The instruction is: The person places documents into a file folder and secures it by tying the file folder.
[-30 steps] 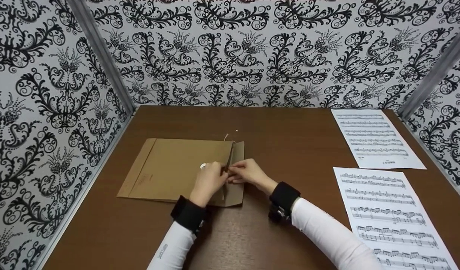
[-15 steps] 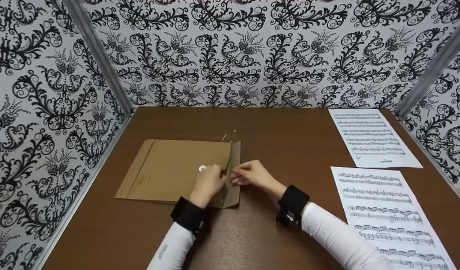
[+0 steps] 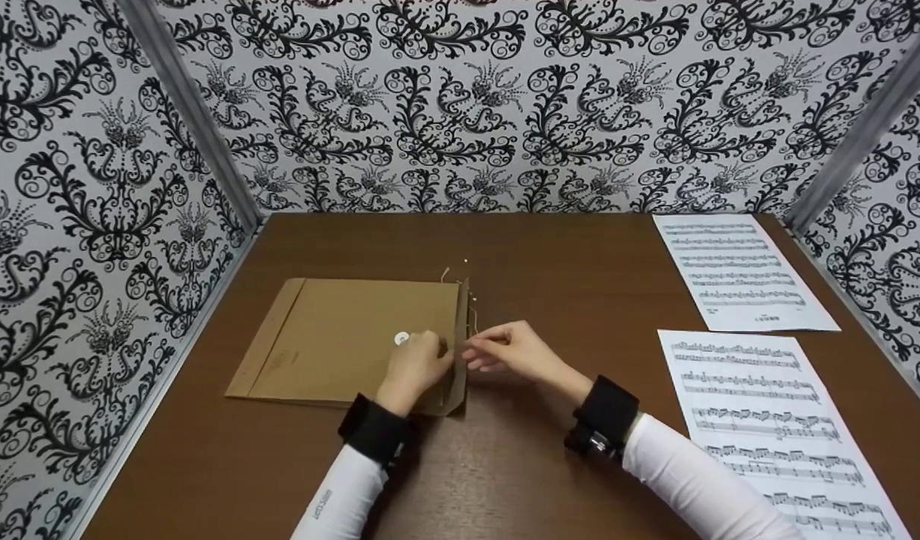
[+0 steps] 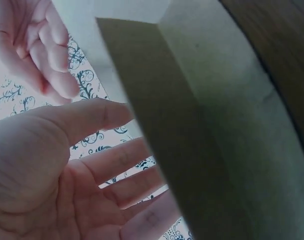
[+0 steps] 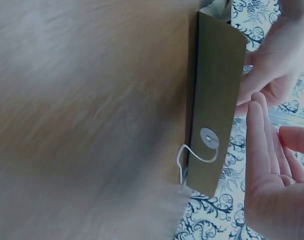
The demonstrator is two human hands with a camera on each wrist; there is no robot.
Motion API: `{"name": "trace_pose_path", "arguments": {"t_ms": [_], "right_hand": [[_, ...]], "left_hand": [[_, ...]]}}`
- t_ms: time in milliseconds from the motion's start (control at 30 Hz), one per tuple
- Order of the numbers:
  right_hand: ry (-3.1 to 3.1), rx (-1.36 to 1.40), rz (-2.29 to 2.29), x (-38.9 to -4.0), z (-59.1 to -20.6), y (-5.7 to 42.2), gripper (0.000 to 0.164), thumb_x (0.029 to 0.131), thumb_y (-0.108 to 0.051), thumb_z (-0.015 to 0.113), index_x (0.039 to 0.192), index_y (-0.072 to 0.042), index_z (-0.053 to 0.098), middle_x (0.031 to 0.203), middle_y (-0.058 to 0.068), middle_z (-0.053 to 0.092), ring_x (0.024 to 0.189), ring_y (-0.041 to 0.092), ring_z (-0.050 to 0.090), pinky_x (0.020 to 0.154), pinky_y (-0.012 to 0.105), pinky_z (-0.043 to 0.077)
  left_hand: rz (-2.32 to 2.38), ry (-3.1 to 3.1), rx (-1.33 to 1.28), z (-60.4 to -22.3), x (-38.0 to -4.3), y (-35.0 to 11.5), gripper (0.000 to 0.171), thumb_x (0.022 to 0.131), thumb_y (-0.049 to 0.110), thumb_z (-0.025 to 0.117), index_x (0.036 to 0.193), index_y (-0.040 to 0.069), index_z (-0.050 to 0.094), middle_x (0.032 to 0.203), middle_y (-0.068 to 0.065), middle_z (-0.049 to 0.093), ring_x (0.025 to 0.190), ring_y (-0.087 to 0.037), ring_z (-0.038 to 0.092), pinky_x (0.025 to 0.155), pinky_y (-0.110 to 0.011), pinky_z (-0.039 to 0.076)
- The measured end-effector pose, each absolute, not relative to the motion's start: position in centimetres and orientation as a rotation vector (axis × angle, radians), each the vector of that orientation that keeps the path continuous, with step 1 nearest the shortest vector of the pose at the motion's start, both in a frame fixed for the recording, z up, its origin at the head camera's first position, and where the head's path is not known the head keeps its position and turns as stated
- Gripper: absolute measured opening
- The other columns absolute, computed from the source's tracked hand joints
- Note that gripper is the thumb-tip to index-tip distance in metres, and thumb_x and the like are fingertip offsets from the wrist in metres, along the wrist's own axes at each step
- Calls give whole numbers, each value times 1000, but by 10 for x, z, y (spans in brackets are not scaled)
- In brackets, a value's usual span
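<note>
A brown paper envelope (image 3: 355, 337) lies on the table, with a white button and a faint stamp on its face. Its end flap (image 5: 219, 100) stands raised at the right, showing another white button (image 5: 209, 138) and a loose white string (image 5: 197, 156). My left hand (image 3: 415, 367) is over the opening end; in the left wrist view its fingers are extended, tips hidden behind the brown paper. Beside the flap is my right hand (image 3: 512, 351), fingers straight and close together, holding nothing visible. Whether it touches the flap I cannot tell.
Two sheets of printed music lie on the right, a far sheet (image 3: 745, 274) and a near sheet (image 3: 768, 420). Patterned walls (image 3: 460, 112) enclose the brown table (image 3: 565, 262) at the back and sides. A tiny white speck lies behind the envelope.
The flap has swung up from lying flatter, and its string now shows beyond the edge. My right hand has turned slightly and its forearm has shifted right. My left hand stays at the opening.
</note>
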State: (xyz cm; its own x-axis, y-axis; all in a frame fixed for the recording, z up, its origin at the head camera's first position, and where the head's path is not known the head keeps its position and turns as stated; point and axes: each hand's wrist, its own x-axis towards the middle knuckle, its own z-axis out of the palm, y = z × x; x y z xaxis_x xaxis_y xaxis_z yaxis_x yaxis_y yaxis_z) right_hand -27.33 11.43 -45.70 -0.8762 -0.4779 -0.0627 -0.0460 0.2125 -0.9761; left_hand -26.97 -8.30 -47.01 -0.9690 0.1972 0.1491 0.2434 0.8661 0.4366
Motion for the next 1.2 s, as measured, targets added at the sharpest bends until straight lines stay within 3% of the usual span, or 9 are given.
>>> {"name": "trace_pose_path", "arguments": {"t_ms": [200,300,433,633,833,1033,1200], "right_hand": [[2188,-531,-1682,-268,-453,145,37,105,-13,57,123,18,63,112,35,72,99,42,76,89,49,62],[2216,-497,-1684,-266,-454,164,39,104,-13,57,124,20,62,112,35,72,95,35,78,89,49,62],[2258,-427,-1681,-263,-455,187,41,104,-14,58,125,21,60,112,34,72,90,22,80,89,47,62],[2345,-384,-1648,-254,-451,218,40,105,-13,56,126,20,60,114,36,71,91,15,78,88,39,63],[2529,-397,-1563,-247,-450,255,36,105,-14,56,122,17,65,112,34,73,93,16,78,84,34,64],[2590,-326,-1528,-237,-452,298,38,108,-13,51,126,18,61,117,37,70,91,7,77,84,28,63],[2802,-262,-1341,-221,-457,335,39,109,-16,48,130,13,62,119,30,72,95,11,78,84,24,62]], "left_hand": [[-683,-2889,-376,-468,-265,-78,28,95,20,68,76,0,71,82,-23,75,71,-39,73,62,-49,58],[-653,-2863,-414,-467,-260,-74,26,97,21,67,88,-1,77,88,-22,77,74,-38,74,64,-49,59],[-666,-2839,-464,-463,-253,-67,21,98,22,67,103,7,81,99,-17,79,83,-38,76,69,-50,60],[-673,-2771,-558,-461,-240,-56,19,97,23,68,102,11,81,102,-9,80,87,-32,77,68,-48,61],[-549,-2710,-784,-460,-223,-47,22,98,24,67,110,10,80,116,-7,78,102,-25,76,78,-40,64],[-424,-2677,-948,-461,-208,-38,25,99,28,66,115,14,78,119,-1,77,108,-19,74,84,-35,63],[-364,-2632,-1071,-466,-201,-32,24,100,31,65,114,17,78,119,3,78,110,-14,74,88,-31,62]]}}
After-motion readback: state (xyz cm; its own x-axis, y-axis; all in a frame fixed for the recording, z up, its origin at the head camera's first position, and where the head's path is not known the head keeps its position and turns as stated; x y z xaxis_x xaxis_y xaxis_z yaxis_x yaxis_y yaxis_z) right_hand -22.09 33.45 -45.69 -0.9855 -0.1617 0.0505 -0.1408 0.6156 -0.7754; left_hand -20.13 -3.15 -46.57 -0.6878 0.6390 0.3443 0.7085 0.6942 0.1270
